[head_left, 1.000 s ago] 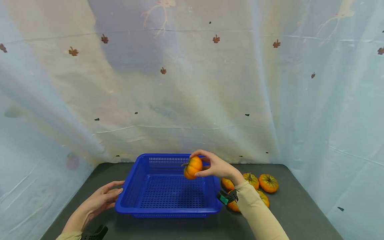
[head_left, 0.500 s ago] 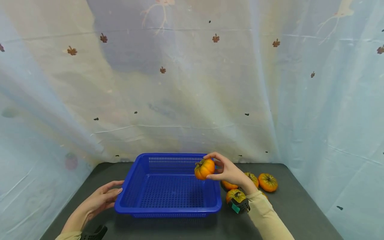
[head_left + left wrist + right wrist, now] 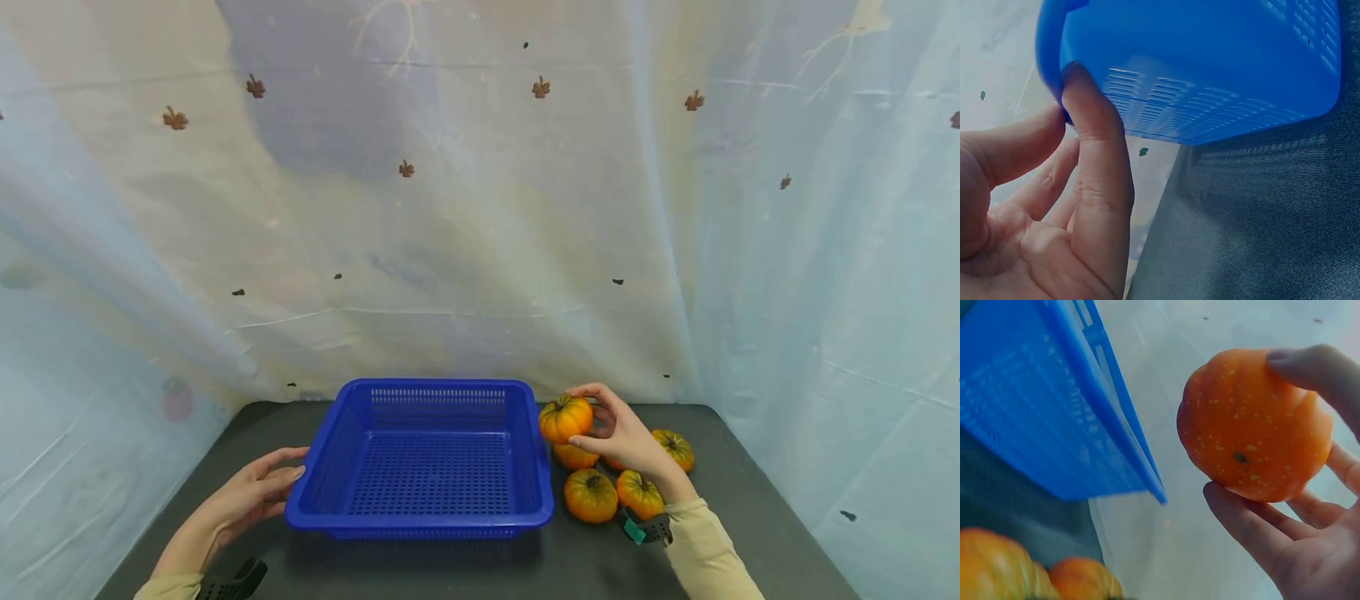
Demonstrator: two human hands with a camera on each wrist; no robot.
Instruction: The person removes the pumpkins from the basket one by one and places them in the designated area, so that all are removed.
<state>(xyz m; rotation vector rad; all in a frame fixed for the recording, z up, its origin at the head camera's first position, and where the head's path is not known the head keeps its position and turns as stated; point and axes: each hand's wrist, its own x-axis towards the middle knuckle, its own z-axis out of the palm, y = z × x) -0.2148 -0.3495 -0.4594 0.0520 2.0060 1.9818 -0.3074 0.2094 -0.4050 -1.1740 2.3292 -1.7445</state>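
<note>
A blue plastic basket [image 3: 431, 475] with slotted walls stands on the table, and no pumpkin shows inside it. At its left side, my left hand [image 3: 247, 500] pinches the rim [image 3: 1050, 50] between thumb and forefinger. My right hand [image 3: 626, 437] holds a small orange pumpkin [image 3: 566, 418] in the air, just right of the basket. In the right wrist view, fingers and thumb grip this pumpkin [image 3: 1250, 428], whose speckled underside faces the camera. Below the hand, several more small pumpkins [image 3: 591, 496] lie on the table; the hand partly covers some.
The dark grey table [image 3: 420, 571] runs back to a pale printed curtain [image 3: 465, 250], which also hangs on both sides. One pumpkin [image 3: 675, 450] lies farther right than the others, partly behind the right forearm.
My right hand has carried the pumpkin rightward, from over the basket to beyond its right rim. The left hand and the basket stay in place.
</note>
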